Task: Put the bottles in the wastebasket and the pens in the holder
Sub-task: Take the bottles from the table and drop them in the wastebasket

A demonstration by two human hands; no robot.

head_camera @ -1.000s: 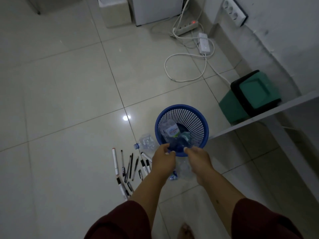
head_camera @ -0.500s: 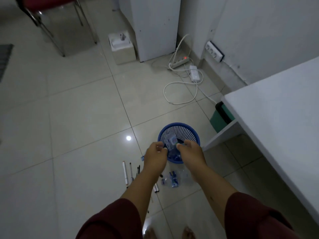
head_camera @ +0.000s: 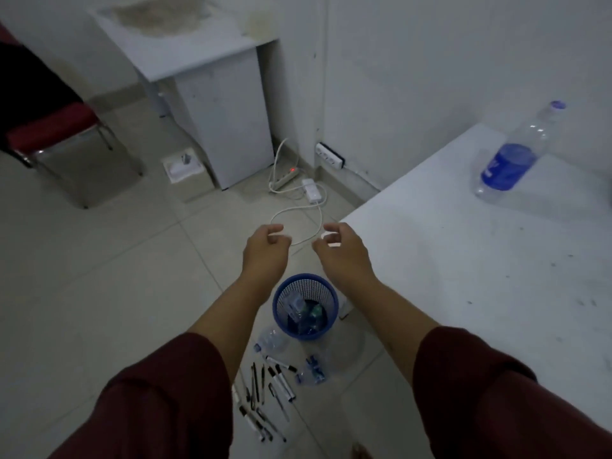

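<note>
Tiled floor [head_camera: 99, 293]: bottles in the basket [head_camera: 306, 294], pens [head_camera: 265, 392] loose.
I see left hand [head_camera: 265, 250] and right hand [head_camera: 342, 251] empty, loosely curled; stepping could crush pens.

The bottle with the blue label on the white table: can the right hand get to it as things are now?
Probably yes. The right hand is empty and raised near the corner of the table, and the bottle stands alone there, with only bare tabletop between them. It is farther back, so the arm must stretch.
</note>
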